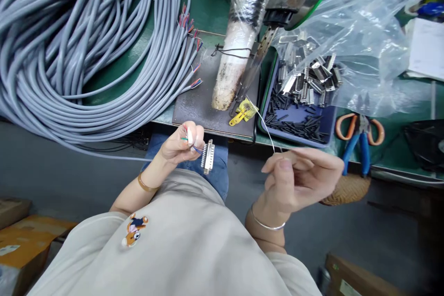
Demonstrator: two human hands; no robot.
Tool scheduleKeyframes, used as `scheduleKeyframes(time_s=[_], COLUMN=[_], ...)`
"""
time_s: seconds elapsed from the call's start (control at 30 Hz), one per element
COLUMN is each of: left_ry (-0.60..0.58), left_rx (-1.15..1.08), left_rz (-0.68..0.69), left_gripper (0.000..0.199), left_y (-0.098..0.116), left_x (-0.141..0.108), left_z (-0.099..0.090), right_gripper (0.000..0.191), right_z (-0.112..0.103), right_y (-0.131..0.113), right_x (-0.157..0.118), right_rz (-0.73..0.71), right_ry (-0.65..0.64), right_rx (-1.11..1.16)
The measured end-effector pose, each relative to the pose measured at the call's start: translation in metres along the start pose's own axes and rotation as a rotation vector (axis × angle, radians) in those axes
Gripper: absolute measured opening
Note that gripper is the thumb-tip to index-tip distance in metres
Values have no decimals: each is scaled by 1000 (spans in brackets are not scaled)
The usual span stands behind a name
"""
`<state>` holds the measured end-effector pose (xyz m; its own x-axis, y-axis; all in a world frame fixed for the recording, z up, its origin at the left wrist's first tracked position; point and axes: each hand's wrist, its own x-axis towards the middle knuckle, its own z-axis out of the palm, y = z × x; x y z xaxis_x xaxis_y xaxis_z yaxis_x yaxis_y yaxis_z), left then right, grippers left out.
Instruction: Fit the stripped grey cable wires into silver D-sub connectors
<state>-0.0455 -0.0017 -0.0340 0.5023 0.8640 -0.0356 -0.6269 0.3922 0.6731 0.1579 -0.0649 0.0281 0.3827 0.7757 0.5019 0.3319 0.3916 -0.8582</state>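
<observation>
My left hand (180,147) is closed around the stripped end of a grey cable (116,157), in front of the table edge. Thin coloured wires come out between the fingers to a metal multi-pin connector (208,156), its pin rows facing the hand. To the right, my right hand (294,178) pinches a thin silvery solder wire (266,127), which runs up toward a yellow clip (243,112). Above that clip, a soldering iron (255,62) points down, its tip close to the clip. Whether any wire is joined to the connector pins is too small to tell.
A large bundle of grey cables (79,115) covers the table's left. A wrapped hose (236,41) hangs beside the iron. A blue tray (321,122) holds metal connectors and black sleeves, partly under a plastic bag (374,32). Blue-handled cutters (362,141) and orange-handled scissors (342,127) lie rightward.
</observation>
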Motion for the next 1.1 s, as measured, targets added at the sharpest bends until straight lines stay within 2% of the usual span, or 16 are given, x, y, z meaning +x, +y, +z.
scheduleKeyframes(time_s=[0.07,0.2,0.33,0.5,0.63,0.7,0.83,0.97,1.03,1.1], left_ry=[-7,-12,-5,39,-18,-1,134,196,210,213], left_rx=[-20,-53,-96,-53,-50,2,162,291,352,402], left_rz=[-19,-39,-30,-50,-11,-2,44,79,36,-40], left_gripper=[63,65,64,69,56,47,35,29,28,29], left_y=[-2,-1,1,1,6,8,8,6,7,8], left_x=[-2,-4,-3,-3,-1,0,3,3,3,3], left_z=[0,4,6,7,10,13,21,25,27,31], right_gripper=[19,10,16,21,20,20,20,11,8,6], right_z=[4,7,6,8,15,20,31,35,34,31], right_y=[-2,-2,6,12,8,7,13,24,28,30], right_x=[-2,-9,-18,-24,-28,-30,-31,-26,-22,-19], right_rz=[47,98,-57,-252,-315,-319,-225,18,123,165], right_ry=[-29,-58,-54,-137,-209,-253,-203,-131,-134,-158], right_rx=[23,17,39,9,-65,-106,-206,-106,-66,-88])
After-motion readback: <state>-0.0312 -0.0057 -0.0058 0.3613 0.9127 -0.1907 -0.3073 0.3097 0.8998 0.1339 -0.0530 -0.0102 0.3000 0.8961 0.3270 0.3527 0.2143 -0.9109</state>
